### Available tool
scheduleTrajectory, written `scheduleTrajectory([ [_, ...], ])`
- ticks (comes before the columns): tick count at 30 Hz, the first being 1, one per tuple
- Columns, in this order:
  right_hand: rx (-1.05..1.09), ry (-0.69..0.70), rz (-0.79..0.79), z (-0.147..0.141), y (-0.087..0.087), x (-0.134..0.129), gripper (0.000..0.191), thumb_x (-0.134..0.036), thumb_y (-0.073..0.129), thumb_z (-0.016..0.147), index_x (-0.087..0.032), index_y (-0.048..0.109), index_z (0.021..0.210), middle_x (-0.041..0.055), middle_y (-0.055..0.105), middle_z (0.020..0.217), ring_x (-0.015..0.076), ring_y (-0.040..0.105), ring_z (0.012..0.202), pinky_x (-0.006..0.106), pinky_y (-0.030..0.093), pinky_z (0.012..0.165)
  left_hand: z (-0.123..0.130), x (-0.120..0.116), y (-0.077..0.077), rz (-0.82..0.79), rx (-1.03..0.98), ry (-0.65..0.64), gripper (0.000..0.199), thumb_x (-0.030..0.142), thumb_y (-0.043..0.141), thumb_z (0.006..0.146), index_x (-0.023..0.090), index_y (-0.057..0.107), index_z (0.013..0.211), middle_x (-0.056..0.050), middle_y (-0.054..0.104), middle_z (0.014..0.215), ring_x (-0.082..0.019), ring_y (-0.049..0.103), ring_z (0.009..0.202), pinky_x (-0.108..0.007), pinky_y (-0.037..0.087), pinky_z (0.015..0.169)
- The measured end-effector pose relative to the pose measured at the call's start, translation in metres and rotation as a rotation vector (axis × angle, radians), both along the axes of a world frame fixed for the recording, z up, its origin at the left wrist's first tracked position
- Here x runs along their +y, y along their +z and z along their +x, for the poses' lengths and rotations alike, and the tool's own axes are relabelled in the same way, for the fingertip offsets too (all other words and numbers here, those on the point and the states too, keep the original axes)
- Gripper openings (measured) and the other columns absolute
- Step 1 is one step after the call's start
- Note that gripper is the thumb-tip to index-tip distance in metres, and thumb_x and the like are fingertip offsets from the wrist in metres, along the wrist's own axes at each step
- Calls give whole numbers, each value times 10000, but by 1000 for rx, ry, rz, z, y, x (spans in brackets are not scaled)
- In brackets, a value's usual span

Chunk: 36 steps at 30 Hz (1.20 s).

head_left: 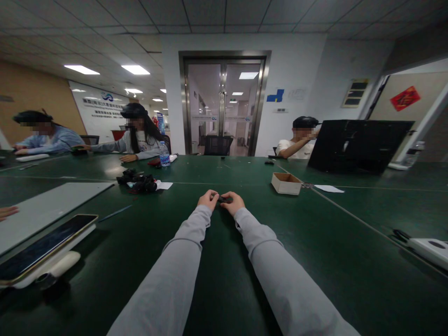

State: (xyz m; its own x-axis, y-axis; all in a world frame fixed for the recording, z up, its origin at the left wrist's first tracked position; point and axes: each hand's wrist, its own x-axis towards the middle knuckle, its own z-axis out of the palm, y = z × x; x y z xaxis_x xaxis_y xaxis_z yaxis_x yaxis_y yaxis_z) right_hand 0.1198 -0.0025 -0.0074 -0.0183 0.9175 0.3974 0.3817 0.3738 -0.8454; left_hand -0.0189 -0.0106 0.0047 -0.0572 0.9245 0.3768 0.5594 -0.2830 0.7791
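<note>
Both my arms reach forward over the green table (224, 261), with the hands close together near the middle of the view. Between them is a small dark object (224, 199), too small to identify. My left hand (209, 199) pinches its left end with fingers pressed together. On the other side, my right hand (234, 202) has its fingers closed round the right end.
An open cardboard box (286, 184) stands right of my hands. Black items (138, 181) and a water bottle (164, 154) are to the left. Nearer left lies a phone (45, 247) on a white stand. A black monitor (359, 145) stands back right; people sit across.
</note>
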Motion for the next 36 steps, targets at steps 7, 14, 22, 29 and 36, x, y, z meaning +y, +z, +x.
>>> scheduleTrajectory([
  [7, 5, -5, -7, -1, 3, -4, 310, -43, 674, 496, -171, 625, 774, 0, 599, 794, 124, 578, 640, 275, 500, 663, 1, 1, 1, 14, -63, -66, 172, 165, 526, 703, 180, 605, 855, -24, 614, 801, -110, 562, 725, -227, 455, 711],
  [14, -59, -38, 23, -1, 6, -8, 316, -24, 676, 497, -160, 639, 780, 9, 592, 812, 125, 565, 672, 258, 490, 670, 2, 2, 0, -38, -69, -18, 201, 161, 464, 732, 193, 603, 874, -10, 607, 777, -99, 554, 653, -219, 454, 666],
  [22, -48, -22, 8, 0, 5, -7, 325, -31, 666, 509, -176, 644, 800, 3, 588, 843, 116, 571, 663, 258, 492, 678, 1, -2, 5, -83, 32, 32, 188, 256, 434, 779, 207, 606, 837, -6, 596, 685, -118, 548, 648, -230, 433, 673],
  [29, -30, -63, -9, 1, 6, -8, 325, -3, 628, 521, -172, 637, 798, 7, 580, 856, 111, 570, 648, 251, 497, 664, 0, 1, 1, -38, -41, -68, 238, 153, 489, 724, 202, 587, 935, -7, 622, 799, -96, 560, 662, -205, 441, 691],
  [36, -14, -52, 15, 3, 1, -4, 332, 9, 591, 529, -179, 639, 798, 6, 576, 874, 114, 577, 677, 254, 497, 699, 2, 1, -1, -50, 1, -27, 213, 206, 482, 742, 207, 593, 924, -3, 614, 742, -99, 549, 623, -210, 438, 669],
])
